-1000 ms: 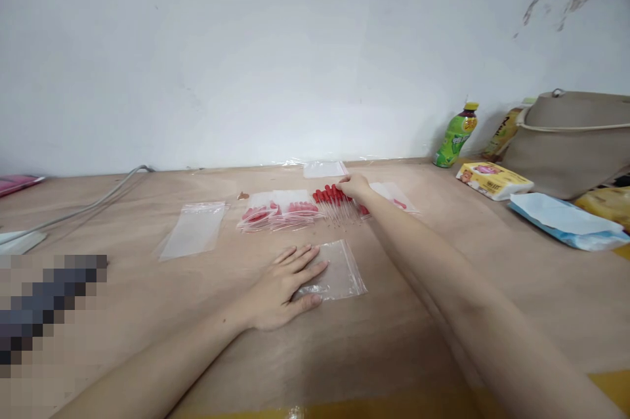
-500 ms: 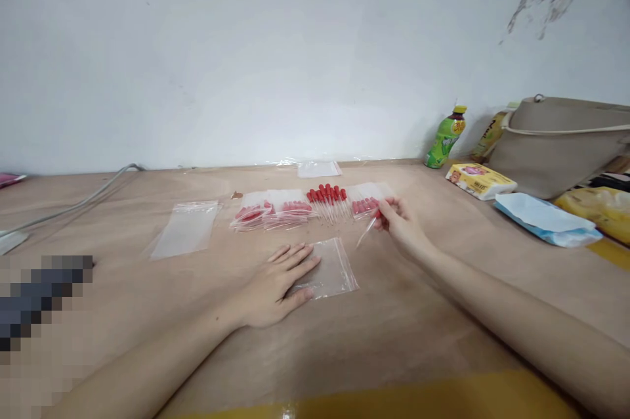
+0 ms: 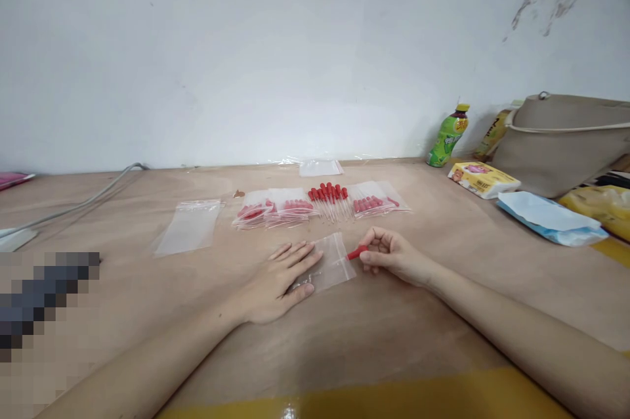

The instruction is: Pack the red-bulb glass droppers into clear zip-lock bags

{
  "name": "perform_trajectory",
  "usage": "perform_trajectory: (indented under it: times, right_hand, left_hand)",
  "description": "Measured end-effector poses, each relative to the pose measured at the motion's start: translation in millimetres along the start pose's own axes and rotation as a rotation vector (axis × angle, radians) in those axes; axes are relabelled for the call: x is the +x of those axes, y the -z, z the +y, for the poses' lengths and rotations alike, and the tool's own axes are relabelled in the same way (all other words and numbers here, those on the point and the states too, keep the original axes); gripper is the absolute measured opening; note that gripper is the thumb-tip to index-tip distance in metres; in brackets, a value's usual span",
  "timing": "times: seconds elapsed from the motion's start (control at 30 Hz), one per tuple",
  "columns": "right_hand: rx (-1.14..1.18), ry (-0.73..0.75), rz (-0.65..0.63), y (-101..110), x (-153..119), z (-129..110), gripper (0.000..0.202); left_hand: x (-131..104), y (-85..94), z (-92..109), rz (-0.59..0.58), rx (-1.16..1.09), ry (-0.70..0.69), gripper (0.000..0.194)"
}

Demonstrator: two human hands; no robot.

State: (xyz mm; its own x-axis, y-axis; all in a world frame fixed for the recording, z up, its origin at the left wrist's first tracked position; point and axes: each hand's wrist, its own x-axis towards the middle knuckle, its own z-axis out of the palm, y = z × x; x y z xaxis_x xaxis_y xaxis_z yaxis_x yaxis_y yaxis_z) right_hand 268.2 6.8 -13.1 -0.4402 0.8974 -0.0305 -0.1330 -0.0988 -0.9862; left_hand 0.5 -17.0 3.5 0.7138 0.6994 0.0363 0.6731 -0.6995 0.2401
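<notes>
My left hand [image 3: 278, 281] lies flat with fingers spread, pressing a clear zip-lock bag [image 3: 332, 271] onto the table. In my right hand [image 3: 394, 255] a dropper with a red bulb [image 3: 355, 252] is pinched between thumb and fingers. Its clear tip reaches over the bag's right end, at the zip edge; whether it is inside I cannot tell. Beyond the hands lies a fan of loose red-bulbed droppers [image 3: 329, 194]. Filled bags flank it: overlapping ones on the left [image 3: 290, 205] and more on the right [image 3: 369, 202].
Flat clear bags [image 3: 191, 228] lie to the left, and another small stack [image 3: 321, 169] sits by the wall. At right stand a green bottle [image 3: 447, 136], a yellow tissue pack [image 3: 483, 179], a blue-white packet [image 3: 551, 219] and a grey bag [image 3: 566, 140]. A cable [image 3: 98, 194] crosses the left side.
My right hand has moved toward me and left, bringing the dropper from beside the right-hand filled bags to the end of the flat bag. My left hand stays on the bag.
</notes>
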Motion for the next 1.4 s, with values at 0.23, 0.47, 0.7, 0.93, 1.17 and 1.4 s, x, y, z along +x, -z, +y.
perform_trajectory:
  times: [0.23,0.47,0.7,0.93,1.17,1.4]
  right_hand:
    - [-0.044,0.014,-0.334,-3.1,2.5,-0.7,0.029]
    - [-0.078,-0.038,-0.334,2.5,8.0,-2.5,0.031]
    - [-0.261,-0.049,-0.172,13.5,11.0,-2.1,0.032]
    - [-0.694,0.202,-0.145,-2.2,5.0,-8.4,0.037]
    - [-0.626,0.121,-0.053,-14.9,-4.1,-9.4,0.037]
    - [-0.329,-0.118,0.127,-14.5,-3.7,-4.6,0.030]
  left_hand:
    - [0.4,-3.1,0.4,0.005,0.009,0.001,0.054]
    - [-1.6,-0.4,-1.4,0.057,-0.069,-0.021,0.052]
    - [-0.8,-2.0,-8.0,0.117,-0.149,-0.083,0.041]
    - [0.4,-1.7,-5.6,0.105,-0.126,-0.079,0.042]
    - [0.5,-4.3,-5.1,0.140,-0.140,-0.053,0.042]
    - [1.0,-5.6,-7.4,0.267,-0.219,-0.020,0.034]
